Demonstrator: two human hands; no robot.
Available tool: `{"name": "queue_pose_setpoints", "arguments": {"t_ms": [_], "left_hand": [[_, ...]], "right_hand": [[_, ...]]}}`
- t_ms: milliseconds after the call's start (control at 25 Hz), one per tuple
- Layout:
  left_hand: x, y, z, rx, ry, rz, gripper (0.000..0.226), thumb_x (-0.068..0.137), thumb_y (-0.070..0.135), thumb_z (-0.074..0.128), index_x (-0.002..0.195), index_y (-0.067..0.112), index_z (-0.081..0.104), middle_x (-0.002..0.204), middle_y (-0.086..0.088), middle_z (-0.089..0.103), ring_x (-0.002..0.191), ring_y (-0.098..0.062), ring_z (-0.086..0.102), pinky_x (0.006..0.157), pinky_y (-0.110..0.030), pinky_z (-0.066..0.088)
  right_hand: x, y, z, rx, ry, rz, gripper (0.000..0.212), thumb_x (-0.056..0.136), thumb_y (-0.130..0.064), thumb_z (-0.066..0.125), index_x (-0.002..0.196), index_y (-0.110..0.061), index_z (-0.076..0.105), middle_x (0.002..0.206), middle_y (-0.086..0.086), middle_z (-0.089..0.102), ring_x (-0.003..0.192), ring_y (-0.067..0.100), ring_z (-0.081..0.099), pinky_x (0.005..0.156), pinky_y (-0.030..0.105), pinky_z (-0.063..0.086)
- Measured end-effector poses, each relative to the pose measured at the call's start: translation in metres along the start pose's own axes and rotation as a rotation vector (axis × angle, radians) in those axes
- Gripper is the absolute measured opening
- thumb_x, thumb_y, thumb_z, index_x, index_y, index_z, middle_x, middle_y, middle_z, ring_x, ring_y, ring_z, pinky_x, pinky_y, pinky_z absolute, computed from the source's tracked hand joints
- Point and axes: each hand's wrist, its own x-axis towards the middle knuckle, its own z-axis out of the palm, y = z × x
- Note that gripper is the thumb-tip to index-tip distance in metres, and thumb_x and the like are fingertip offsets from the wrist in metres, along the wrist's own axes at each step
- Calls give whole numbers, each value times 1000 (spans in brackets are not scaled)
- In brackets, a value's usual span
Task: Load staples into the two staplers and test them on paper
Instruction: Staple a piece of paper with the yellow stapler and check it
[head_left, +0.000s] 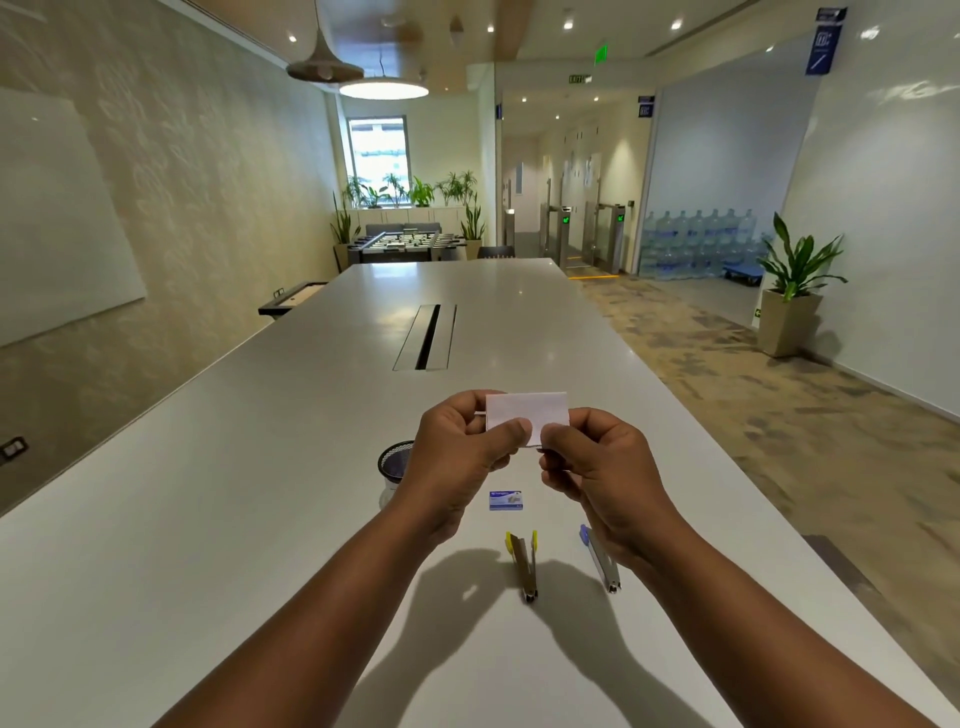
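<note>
1. Folded white paper (527, 415) held up in the air above the counter (260, 493), between both hands, well clear of the surface.
2. Left hand (457, 457): grip pinching the paper's left and lower edge, thumb on the near face, other fingers curled behind.
3. Right hand (597, 478): grip pinching the paper's lower right corner, thumb and forefinger pressed together on it. Something small and dark shows just below that pinch; too small to tell what.
4. Yellow stapler (523, 564) lies on the counter below the hands, swung open: two arms spread in a narrow V, yellow tips toward the far end, hinge toward the person.
5. Blue stapler (601, 564) lies just right of the yellow one, apart from it, partly hidden behind the right wrist. Metal rail visible, blue tip at the far end. Can't tell how far it is opened.
6. Staple box (506, 500), small, blue and white, flat on the counter between the yellow stapler and the hands.
7. Black mesh cup (394, 460) stands on the counter left of the box, partly hidden by the left hand. Contents not readable.
8. Counter is long and white, with a cable slot (427, 338) down the middle further out.
9. Background: foosball table (402, 244) past the counter's far end, potted plant (792, 291) at right, stacked water bottles (696, 244) behind glass.
</note>
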Motion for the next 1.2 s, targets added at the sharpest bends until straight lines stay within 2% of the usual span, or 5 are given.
{"name": "queue_pose_setpoints", "arguments": {"t_ms": [120, 320, 560, 760, 1200], "left_hand": [[-1, 0, 3, -7, 6, -10, 19, 91, 18, 75, 108, 23, 68, 83, 10, 78, 69, -6, 72, 65, -17, 54], [-4, 0, 2, -50, -27, -27, 32, 85, 11, 81, 108, 24, 65, 92, 13, 79, 85, -8, 76, 71, -19, 58], [-2, -4, 4, -79, 73, -83, 17, 89, 16, 77, 102, 22, 68, 95, -1, 76, 85, -21, 73, 67, -23, 58], [-3, -5, 1, -70, 6, -93, 37, 79, 9, 85, 106, 22, 65, 95, 2, 78, 90, -20, 74, 70, -23, 59], [-1, -8, -4, -68, -17, -120, 37, 79, 7, 84, 109, 17, 64, 107, -9, 74, 96, -27, 71, 71, -24, 59]], "right_hand": [[-1, -4, -1, -39, -7, -4, 8, 92, -4, 67, 91, -5, 75, 70, 8, 69, 59, 16, 60, 60, 26, 55], [-2, -3, -4, -54, 6, 36, 7, 92, -5, 68, 89, -3, 74, 70, 10, 69, 57, 16, 58, 58, 27, 54], [-2, 1, -4, -104, -26, 42, 8, 92, -6, 68, 89, -4, 75, 71, 10, 70, 58, 14, 59, 60, 25, 55], [0, 3, -5, -85, -9, 55, 7, 90, -6, 68, 88, -2, 74, 69, 9, 69, 56, 14, 58, 57, 24, 53], [1, 7, -4, -98, -24, 56, 8, 90, -5, 67, 85, -4, 74, 70, 10, 69, 56, 14, 57, 57, 26, 53]]}}
